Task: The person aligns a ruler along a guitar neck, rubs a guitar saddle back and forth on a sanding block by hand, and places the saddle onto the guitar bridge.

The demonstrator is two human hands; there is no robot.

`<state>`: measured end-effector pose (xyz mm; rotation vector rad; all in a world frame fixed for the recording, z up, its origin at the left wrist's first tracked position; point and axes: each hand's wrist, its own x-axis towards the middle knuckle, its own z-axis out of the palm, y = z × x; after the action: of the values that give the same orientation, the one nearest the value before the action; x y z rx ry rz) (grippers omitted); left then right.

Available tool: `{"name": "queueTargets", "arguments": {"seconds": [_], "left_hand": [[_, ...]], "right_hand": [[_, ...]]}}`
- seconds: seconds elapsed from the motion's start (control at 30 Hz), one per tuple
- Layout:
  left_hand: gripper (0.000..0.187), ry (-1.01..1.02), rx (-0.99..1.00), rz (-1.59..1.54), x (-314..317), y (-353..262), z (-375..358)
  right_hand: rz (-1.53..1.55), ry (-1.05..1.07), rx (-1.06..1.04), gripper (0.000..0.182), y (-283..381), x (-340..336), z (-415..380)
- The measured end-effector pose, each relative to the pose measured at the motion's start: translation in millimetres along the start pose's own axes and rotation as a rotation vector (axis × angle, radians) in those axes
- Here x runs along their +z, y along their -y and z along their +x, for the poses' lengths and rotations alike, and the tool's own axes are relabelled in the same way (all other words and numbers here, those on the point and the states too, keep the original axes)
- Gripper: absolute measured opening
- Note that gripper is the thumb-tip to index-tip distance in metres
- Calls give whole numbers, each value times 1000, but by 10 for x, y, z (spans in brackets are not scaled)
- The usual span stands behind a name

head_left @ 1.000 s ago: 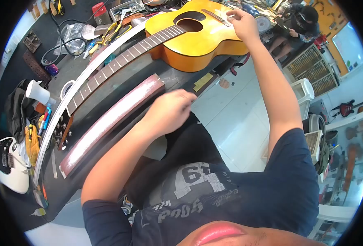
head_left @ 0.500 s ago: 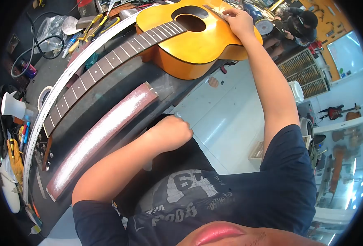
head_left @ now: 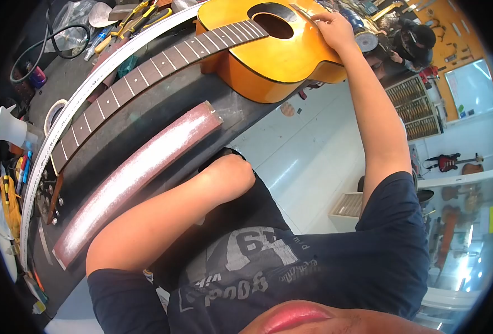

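An orange-yellow acoustic guitar [head_left: 291,55] lies face up on the bench, without strings, its fretted neck [head_left: 146,72] reaching to the lower left. My right hand [head_left: 335,30] is on its top, past the soundhole. The fingers are bent together at one end of a dark, narrow strip [head_left: 302,12] where the bridge sits; whatever they pinch is too small to make out. My left hand [head_left: 232,172] rests low in front of my body, near the bench edge; its fingers are turned away and hidden. Close to it lies a long reddish sanding block [head_left: 140,172] with white dust.
A white curved ruler [head_left: 82,92] runs beside the neck. Pliers [head_left: 129,25], a black cable [head_left: 21,78], a tape roll [head_left: 57,114] and a white cup [head_left: 10,127] crowd the bench's far side. A person in dark clothes [head_left: 411,47] works at upper right.
The whole view has shifted slightly, so the guitar appears a little further right. My right hand stays at the bridge area. My left hand has turned slightly, hiding its fingers.
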<state>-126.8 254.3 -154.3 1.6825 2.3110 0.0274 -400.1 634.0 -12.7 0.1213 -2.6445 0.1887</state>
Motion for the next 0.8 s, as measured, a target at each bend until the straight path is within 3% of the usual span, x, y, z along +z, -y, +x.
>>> {"name": "queueTargets", "arguments": {"seconds": [0.2, 0.43, 0.63, 0.7, 0.8], "left_hand": [[14, 64, -24, 13, 20, -14, -1], [16, 196, -58, 56, -35, -51, 12], [18, 108, -3, -23, -147, -24, -42], [19, 74, -35, -237, -316, -104, -97], [18, -206, -75, -389, -1041, -314, -607]], "right_hand": [[444, 194, 2, 48, -183, -2, 135], [252, 405, -104, 59, -292, -203, 369], [144, 286, -220, 56, -214, -164, 203], [86, 291, -221, 58, -122, -214, 109], [169, 200, -207, 56, 34, -175, -35]]}}
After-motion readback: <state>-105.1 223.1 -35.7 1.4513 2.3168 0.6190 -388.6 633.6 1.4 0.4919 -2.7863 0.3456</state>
